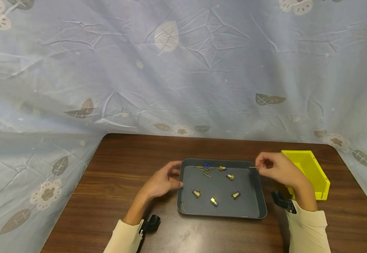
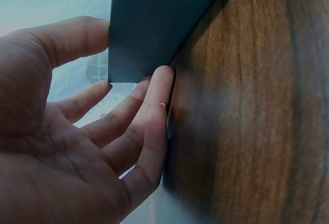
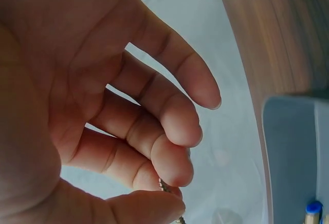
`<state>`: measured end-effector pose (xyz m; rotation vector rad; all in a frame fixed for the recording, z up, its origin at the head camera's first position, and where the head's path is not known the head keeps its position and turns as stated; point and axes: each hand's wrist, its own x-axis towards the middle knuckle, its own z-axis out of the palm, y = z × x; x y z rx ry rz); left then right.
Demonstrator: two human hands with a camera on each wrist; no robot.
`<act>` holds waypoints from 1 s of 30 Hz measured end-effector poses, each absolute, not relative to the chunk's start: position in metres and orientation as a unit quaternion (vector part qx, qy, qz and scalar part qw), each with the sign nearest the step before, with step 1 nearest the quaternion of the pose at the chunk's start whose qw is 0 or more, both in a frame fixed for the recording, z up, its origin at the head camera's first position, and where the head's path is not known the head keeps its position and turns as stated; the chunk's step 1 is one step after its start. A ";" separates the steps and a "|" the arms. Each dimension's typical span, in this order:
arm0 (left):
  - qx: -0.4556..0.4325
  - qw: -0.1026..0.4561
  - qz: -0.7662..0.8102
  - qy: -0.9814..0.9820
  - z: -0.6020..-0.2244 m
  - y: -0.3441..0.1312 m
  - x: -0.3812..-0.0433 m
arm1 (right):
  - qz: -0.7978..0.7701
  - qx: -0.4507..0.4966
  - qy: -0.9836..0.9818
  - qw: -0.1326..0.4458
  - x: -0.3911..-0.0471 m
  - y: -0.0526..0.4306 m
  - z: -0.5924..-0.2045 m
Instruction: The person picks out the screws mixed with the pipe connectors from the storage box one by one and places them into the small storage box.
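Screw [image 1: 253,167]: we see it pinched by the right hand [image 1: 279,170], at the far right corner of the grey tray [image 1: 215,184]; how high above the rim, we cannot tell.
Right-hand grip: thumb and index finger close on the threaded shaft, the other fingers loosely bent.
Left hand [image 1: 162,182]: relaxed and spread, thumb and fingers touching the tray's left side near its far corner.
Brass fittings [image 1: 214,201]: we count six with blue collars, scattered in the tray.
Loose screws [image 1: 207,175]: mostly clustered at the tray's far left, a few others near its left and front edges.
Yellow bin [image 1: 319,175]: right of the tray, partly hidden by the right hand.
Table [image 1: 123,158]: dark wood, a patterned cloth [image 1: 186,88] behind it.
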<state>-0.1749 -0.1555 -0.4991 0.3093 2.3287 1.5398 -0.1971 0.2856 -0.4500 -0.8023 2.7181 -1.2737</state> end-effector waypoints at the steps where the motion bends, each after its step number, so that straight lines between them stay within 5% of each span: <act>1: 0.109 0.165 0.540 0.818 -0.499 -0.155 -0.175 | -0.410 -0.252 0.876 0.015 -0.197 0.289 -0.451; 30: 0.113 0.164 0.539 0.818 -0.502 -0.156 -0.175 | -0.380 -0.114 0.916 -0.056 -0.187 0.354 -0.460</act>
